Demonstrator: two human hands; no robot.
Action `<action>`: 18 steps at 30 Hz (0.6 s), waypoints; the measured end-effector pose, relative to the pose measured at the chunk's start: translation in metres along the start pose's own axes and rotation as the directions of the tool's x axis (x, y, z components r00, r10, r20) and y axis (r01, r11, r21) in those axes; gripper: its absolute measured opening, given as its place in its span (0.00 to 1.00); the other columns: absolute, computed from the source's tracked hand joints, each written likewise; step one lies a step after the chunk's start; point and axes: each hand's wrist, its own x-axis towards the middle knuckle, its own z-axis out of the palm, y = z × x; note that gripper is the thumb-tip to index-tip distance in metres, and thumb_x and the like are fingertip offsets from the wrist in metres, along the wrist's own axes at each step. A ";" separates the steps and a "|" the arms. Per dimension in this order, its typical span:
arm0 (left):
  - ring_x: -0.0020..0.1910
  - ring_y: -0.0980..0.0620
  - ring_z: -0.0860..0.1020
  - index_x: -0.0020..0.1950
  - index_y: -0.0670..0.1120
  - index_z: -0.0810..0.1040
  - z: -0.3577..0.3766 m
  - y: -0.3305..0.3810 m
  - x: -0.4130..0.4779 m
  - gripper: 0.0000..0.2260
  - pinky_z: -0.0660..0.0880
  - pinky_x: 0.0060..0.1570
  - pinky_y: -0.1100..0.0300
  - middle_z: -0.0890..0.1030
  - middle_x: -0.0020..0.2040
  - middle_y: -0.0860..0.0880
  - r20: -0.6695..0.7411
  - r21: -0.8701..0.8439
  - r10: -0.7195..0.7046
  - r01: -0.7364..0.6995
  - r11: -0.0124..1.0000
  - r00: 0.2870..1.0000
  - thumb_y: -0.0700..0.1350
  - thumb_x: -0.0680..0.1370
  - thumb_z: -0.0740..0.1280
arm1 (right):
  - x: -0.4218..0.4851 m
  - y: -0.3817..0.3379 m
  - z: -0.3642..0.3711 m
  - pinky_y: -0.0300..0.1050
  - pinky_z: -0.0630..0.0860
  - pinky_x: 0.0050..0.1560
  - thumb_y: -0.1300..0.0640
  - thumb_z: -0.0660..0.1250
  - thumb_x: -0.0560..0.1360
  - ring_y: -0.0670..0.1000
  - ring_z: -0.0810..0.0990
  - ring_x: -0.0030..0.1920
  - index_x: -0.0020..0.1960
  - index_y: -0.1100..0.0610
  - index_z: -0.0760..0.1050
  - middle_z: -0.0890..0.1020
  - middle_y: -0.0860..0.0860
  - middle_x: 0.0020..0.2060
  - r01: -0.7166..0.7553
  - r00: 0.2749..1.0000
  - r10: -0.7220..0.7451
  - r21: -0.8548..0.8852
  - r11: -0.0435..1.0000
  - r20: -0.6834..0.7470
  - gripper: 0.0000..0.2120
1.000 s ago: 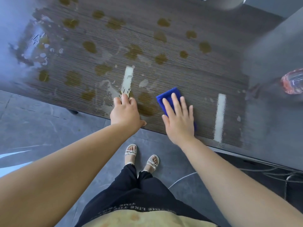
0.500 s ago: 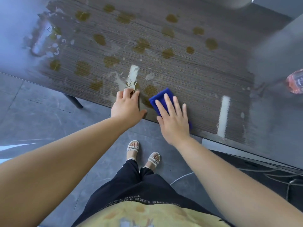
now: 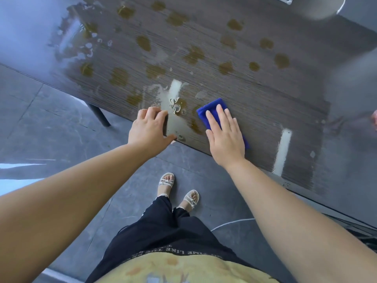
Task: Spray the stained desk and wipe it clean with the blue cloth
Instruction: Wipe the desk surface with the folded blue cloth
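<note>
The cloth (image 3: 212,108) is laid on the desk (image 3: 255,99) near its front edge, and the right hand (image 3: 224,137) is spread flat upon it. Just left of the cloth a puddle (image 3: 175,121) is found, the left hand (image 3: 148,129) is rested at the desk edge beyond that, and a desk leg (image 3: 99,115) is seen farther left. Behind the cloth stains (image 3: 143,42) are scattered, a strip (image 3: 283,150) is placed well to its right, and feet (image 3: 167,180) are set on the floor before it.
</note>
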 end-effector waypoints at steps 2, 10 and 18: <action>0.68 0.42 0.61 0.73 0.48 0.63 0.001 0.001 -0.001 0.31 0.62 0.67 0.51 0.64 0.70 0.47 -0.011 0.010 -0.002 0.003 1.000 1.000 0.60 0.74 0.66 | 0.019 0.006 -0.005 0.54 0.48 0.74 0.52 0.51 0.82 0.58 0.50 0.76 0.77 0.52 0.52 0.52 0.56 0.76 -0.153 0.988 0.154 0.039 0.987 -0.012 0.24; 0.65 0.43 0.62 0.73 0.48 0.61 0.003 0.002 -0.001 0.34 0.60 0.67 0.55 0.63 0.70 0.48 0.016 0.076 0.027 -0.028 0.997 1.000 0.63 0.73 0.65 | -0.037 0.030 0.001 0.57 0.56 0.71 0.50 0.48 0.80 0.60 0.57 0.74 0.75 0.54 0.58 0.59 0.57 0.75 0.099 0.994 -0.099 0.003 0.995 0.050 0.24; 0.65 0.44 0.62 0.74 0.48 0.60 0.003 0.003 0.001 0.35 0.62 0.66 0.56 0.63 0.70 0.48 0.017 0.126 0.025 -0.026 0.992 1.000 0.64 0.73 0.64 | 0.033 -0.029 -0.001 0.57 0.50 0.73 0.50 0.50 0.81 0.61 0.51 0.75 0.76 0.53 0.53 0.53 0.57 0.76 -0.101 0.994 0.102 0.034 0.994 -0.027 0.24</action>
